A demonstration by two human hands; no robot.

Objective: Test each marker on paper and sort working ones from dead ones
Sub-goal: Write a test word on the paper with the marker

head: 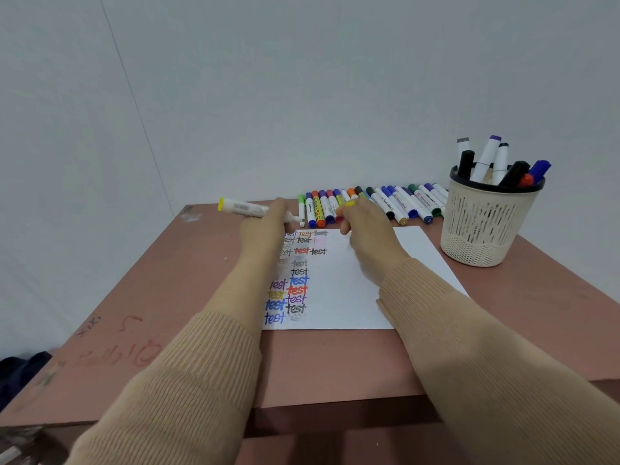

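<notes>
Scribbled reddish-brown table point(208, 333), white paper point(339, 297), plain pale wall point(302, 95)

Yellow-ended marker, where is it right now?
In the head view, the left hand grips the yellow-ended marker left of centre, over the table's far edge, just left of the row of markers beyond the test paper.

Both arms reach forward — left hand point(265, 226) grips a marker point(241, 208); right hand point(364, 226) seemingly pinches a cap point(350, 203).

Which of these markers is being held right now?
The white marker with the yellow end, gripped in the left hand; the others lie in the back row or stand in the basket.
</notes>
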